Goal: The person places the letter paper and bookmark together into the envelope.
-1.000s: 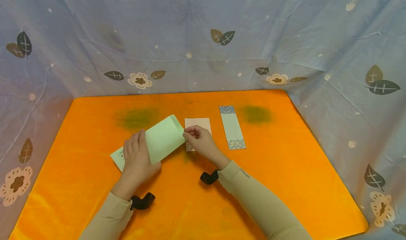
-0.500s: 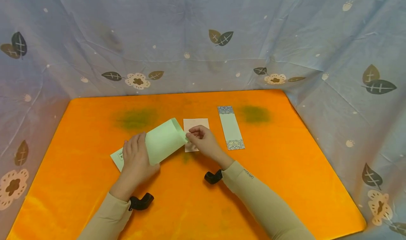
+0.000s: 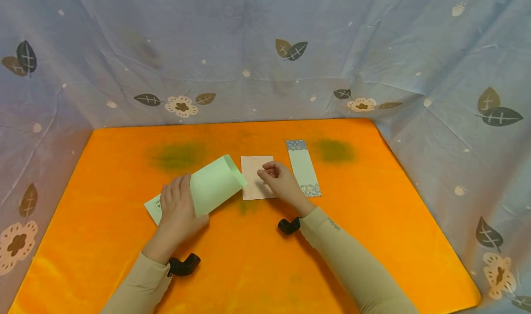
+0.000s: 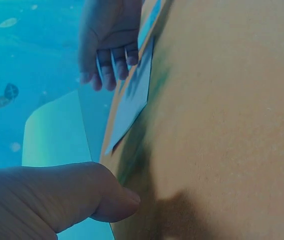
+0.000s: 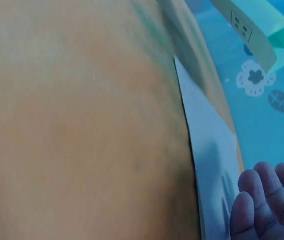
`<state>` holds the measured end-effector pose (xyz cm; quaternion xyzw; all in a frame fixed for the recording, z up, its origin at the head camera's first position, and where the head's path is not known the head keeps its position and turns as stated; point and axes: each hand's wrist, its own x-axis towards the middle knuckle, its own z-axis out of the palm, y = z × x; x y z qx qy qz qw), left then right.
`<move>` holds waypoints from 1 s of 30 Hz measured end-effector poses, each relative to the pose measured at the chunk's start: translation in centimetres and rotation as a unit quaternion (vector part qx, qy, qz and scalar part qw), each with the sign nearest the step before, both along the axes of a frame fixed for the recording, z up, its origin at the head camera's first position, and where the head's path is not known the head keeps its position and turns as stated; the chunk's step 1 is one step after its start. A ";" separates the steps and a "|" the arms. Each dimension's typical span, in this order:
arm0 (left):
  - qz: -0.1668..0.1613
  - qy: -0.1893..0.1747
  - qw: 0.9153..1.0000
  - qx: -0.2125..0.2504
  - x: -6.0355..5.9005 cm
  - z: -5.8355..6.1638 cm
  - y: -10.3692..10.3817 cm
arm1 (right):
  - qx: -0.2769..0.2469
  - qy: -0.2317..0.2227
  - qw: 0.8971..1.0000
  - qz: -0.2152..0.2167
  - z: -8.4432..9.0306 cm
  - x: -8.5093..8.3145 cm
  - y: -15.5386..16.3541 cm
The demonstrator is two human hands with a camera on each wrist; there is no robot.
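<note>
I see the orange table top (image 3: 373, 222) spread wide, walled on three sides by a pale blue cloth backdrop (image 3: 265, 51) printed with leaves and flowers. On the orange surface my left hand (image 3: 178, 210) grips the green envelope (image 3: 213, 185), fingers curled over its middle so that the open end lifts off the table and points toward the right; the near corner of the envelope lies flat on the table beside that hand. My right hand (image 3: 282, 180) hovers over the pale pink card (image 3: 254, 180), fingers loosely bent and holding nothing, fingertips just above the card's right part; from the wrist views I cannot tell whether they touch it. The card lies flat, just right of the envelope's mouth. To the right of the card, close to my right hand, a long bookmark (image 3: 303, 164) with patterned blue ends lies flat along the table.
</note>
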<state>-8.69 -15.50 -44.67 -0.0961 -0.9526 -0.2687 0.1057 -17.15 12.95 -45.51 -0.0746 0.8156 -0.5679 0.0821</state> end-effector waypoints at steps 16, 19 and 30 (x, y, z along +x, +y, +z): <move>-0.004 -0.017 1.000 0.003 0.0 0.0 0.1 | 0.081 0.040 0.995 -0.039 -0.9 -1.6 1.7; -0.006 -0.014 1.000 0.004 0.0 -0.1 0.0 | 0.084 0.036 0.995 -0.037 -1.0 -2.0 1.7; -0.003 -0.016 1.000 -0.001 0.1 -0.3 -0.2 | 0.155 -0.021 0.988 -0.003 -1.0 -4.5 2.1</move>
